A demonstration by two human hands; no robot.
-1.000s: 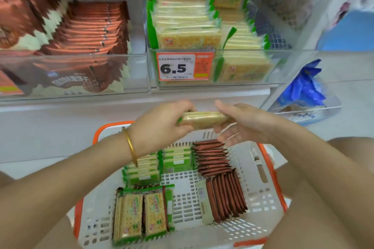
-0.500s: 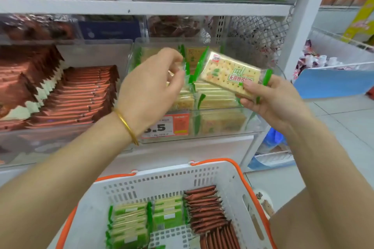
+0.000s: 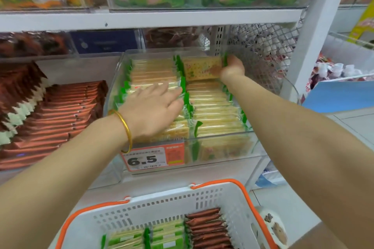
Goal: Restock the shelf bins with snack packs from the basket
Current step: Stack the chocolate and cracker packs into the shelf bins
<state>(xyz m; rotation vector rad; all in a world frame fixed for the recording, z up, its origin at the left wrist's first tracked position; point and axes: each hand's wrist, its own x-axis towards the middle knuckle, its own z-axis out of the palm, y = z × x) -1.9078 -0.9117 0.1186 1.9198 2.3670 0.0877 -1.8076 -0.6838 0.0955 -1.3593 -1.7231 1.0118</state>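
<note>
A clear shelf bin [image 3: 222, 147] with a 6.5 price tag holds two rows of green-edged cracker packs. My right hand [image 3: 232, 66] reaches to the back of the right row and grips one cracker pack [image 3: 200, 68], which stands face-forward behind the others. My left hand [image 3: 153, 107] lies flat with straight fingers on the left row of packs [image 3: 153, 70]. Below, the white basket [image 3: 162, 204] with orange handles holds green cracker packs [image 3: 162, 236] and brown packs [image 3: 208, 228].
A neighbouring clear bin at left is filled with brown wafer packs [image 3: 60, 111]. A white shelf board [image 3: 162, 18] runs above, with bagged snacks on it. A white upright post [image 3: 311, 32] and wire mesh [image 3: 263, 46] stand right of the bin.
My right hand carried the cracker pack from in front of the bin to the back of the right row. My left hand let go and dropped flat onto the left row.
</note>
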